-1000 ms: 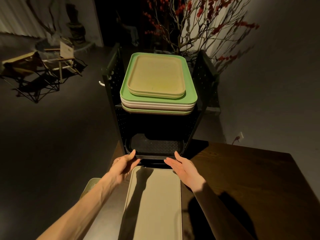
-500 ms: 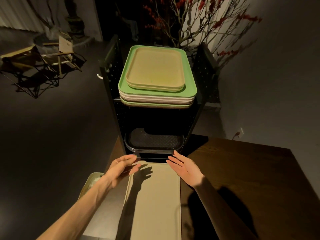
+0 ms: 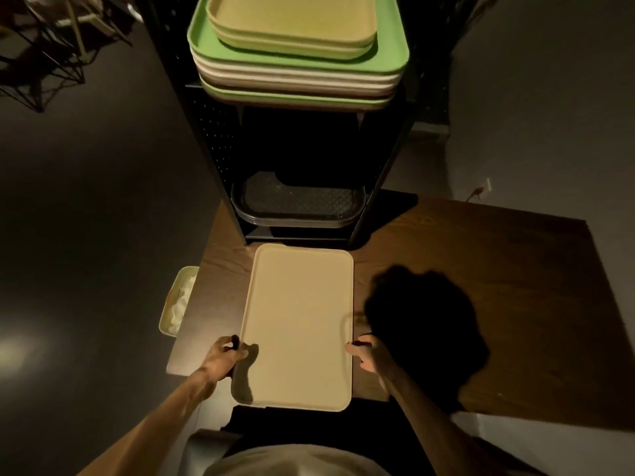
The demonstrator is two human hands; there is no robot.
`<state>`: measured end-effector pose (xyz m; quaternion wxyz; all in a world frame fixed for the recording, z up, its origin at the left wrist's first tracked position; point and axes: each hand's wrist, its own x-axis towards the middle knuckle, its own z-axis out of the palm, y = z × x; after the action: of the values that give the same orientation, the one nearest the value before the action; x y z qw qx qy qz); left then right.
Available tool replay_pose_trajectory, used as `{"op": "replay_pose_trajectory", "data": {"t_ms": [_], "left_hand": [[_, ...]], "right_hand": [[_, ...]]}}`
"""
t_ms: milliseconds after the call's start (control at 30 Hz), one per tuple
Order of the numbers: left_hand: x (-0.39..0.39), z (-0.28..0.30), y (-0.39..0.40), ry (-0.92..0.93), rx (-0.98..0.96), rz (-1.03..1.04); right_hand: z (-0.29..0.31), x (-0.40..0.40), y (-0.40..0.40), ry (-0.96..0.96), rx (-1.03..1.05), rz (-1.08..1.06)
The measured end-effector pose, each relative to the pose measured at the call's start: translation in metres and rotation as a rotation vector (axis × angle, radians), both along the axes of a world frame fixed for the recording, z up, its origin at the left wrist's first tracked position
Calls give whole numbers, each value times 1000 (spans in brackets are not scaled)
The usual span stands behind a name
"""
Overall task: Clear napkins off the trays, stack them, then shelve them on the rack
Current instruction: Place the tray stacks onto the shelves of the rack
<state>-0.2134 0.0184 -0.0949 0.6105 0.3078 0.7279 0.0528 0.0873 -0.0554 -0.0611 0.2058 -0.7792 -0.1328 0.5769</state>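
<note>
A cream tray (image 3: 299,321) lies lengthwise on the dark wooden table (image 3: 481,286), its near end over the table's front edge. My left hand (image 3: 223,357) grips its left rim near the front, thumb on top. My right hand (image 3: 369,352) grips the right rim opposite. No napkin lies on this tray. Beyond it stands a black rack (image 3: 213,139). Its top shelf holds a stack of several green, cream and olive trays (image 3: 299,60). Dark trays (image 3: 299,204) sit on the lower shelf.
A small pale bin (image 3: 177,300) with white crumpled napkins hangs beside the table's left edge. Dark floor spreads to the left, with folding chairs (image 3: 44,46) at the far left. A grey wall and an outlet (image 3: 486,185) are at the right.
Both hands drew back from the dark tray on the rack's lower shelf and took hold of the cream tray's side rims. The view tilted downward.
</note>
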Motion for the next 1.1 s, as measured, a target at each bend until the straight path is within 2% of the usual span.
{"op": "replay_pose_trajectory", "data": {"t_ms": [233,333,500,600,667,800,967,1100], "left_hand": [[7,-1,-13,21,-53,-10],[5,1,-11,14,-97,-27],[1,1,-10,47,-86,-105],[-1,9,-7,25,-60,-164],[-6,18,-3,-11,-60,-186],[-14,40,5,-127,-71,-200],[-16,68,14,-235,-42,-233],[-18,97,15,-310,-8,-354]], "right_hand": [[-30,-12,-43,136,-59,5],[-25,-16,-41,93,-87,47],[-66,7,-48,14,-80,191],[-11,5,-38,-12,-25,248],[5,8,-32,-15,26,281],[20,17,-26,26,111,342],[38,26,-17,-6,184,298],[55,34,-16,-28,209,354]]}}
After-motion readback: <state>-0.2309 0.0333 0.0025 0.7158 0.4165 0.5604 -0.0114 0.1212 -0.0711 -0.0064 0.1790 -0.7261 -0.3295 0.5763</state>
